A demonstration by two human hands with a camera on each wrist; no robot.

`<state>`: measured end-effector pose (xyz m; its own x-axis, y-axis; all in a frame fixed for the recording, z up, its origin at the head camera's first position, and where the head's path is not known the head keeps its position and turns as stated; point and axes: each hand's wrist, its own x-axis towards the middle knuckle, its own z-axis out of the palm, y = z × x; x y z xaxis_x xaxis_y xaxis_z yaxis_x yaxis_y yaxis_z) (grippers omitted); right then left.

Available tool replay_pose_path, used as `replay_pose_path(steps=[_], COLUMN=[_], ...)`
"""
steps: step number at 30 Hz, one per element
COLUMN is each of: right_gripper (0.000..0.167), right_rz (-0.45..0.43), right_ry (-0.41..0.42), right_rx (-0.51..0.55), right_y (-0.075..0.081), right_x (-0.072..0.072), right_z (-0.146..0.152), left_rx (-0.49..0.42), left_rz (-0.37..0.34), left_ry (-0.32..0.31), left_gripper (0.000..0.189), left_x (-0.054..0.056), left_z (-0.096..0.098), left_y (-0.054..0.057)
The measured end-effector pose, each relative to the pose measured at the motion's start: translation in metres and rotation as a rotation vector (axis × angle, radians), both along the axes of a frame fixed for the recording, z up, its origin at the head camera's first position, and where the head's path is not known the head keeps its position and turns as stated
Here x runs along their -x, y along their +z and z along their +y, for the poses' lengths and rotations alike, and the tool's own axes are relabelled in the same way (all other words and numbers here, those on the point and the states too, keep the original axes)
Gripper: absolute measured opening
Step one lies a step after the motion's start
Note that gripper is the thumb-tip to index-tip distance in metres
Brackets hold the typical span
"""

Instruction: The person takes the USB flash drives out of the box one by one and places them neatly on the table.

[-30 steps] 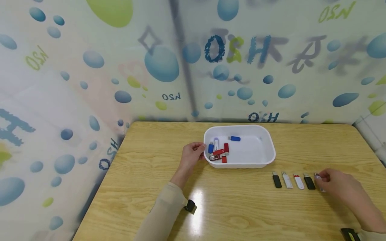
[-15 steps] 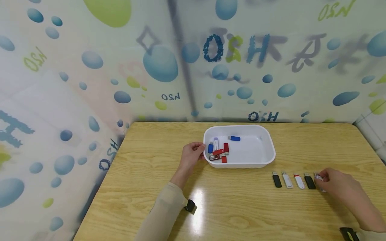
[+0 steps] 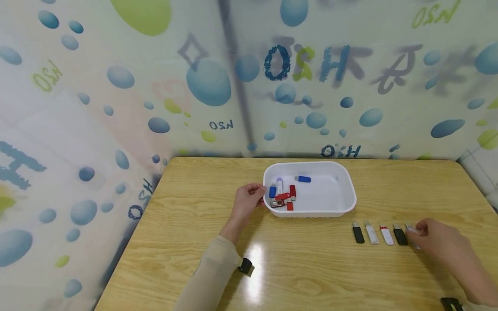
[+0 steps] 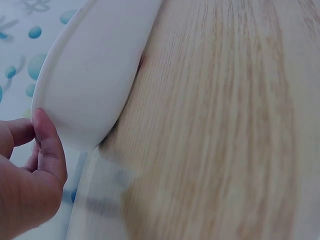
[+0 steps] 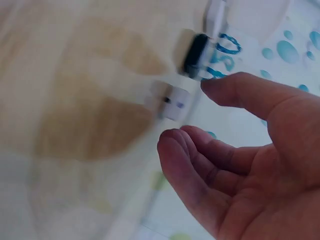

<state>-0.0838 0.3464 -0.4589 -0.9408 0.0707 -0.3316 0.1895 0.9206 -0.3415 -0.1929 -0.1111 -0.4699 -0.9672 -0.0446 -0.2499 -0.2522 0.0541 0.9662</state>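
Observation:
My left hand [image 3: 249, 199] pinches the left rim of a white plastic tray [image 3: 327, 213], thumb on one side and fingertips on the other in the left wrist view. Inside the tray lie several red and blue USB sticks, among them a blue one [image 3: 304, 179], plus a white one [image 3: 279, 186]. At the right, my right hand [image 3: 443, 242] hovers at a whitish USB stick [image 5: 175, 103] lying on the table. Its thumb and fingers are parted, with no stick held between them. Left of that stick lies a black USB stick [image 3: 400, 236].
The row on the wooden table [image 3: 311, 272] continues leftward with a red-and-white USB stick [image 3: 387, 236], a white USB stick [image 3: 371, 233] and another black USB stick [image 3: 358, 233]. A patterned wall [image 3: 218, 142] stands behind the table's far edge.
My right hand has parted its fingers from the whitish USB stick and drawn slightly to the right. The stick stays at the row's right end. My left hand and the tray have not moved.

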Motion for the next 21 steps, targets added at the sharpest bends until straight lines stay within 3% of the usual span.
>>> replay_pose_path(steps=[3, 7, 11, 21], right_gripper=[0.062, 0.046, 0.034, 0.029], right_rz=[0.02, 0.172, 0.336, 0.612], right_ry=[-0.047, -0.082, -0.069, -0.024], right_rx=[-0.023, -0.061, -0.053, 0.019], right_y=[0.007, 0.016, 0.025, 0.054], right_x=[-0.004, -0.008, -0.011, -0.005], right_z=[-0.001, -0.007, -0.018, -0.065], left_rx=[0.007, 0.011, 0.007, 0.005], left_rz=[-0.005, -0.006, -0.002, -0.008], left_ry=[-0.004, -0.004, -0.002, -0.012], left_gripper=[0.025, 0.024, 0.024, 0.025], left_x=[0.0, 0.0, 0.0, 0.001], left_z=[0.0, 0.0, -0.001, 0.0], left_y=[0.001, 0.002, 0.003, -0.001])
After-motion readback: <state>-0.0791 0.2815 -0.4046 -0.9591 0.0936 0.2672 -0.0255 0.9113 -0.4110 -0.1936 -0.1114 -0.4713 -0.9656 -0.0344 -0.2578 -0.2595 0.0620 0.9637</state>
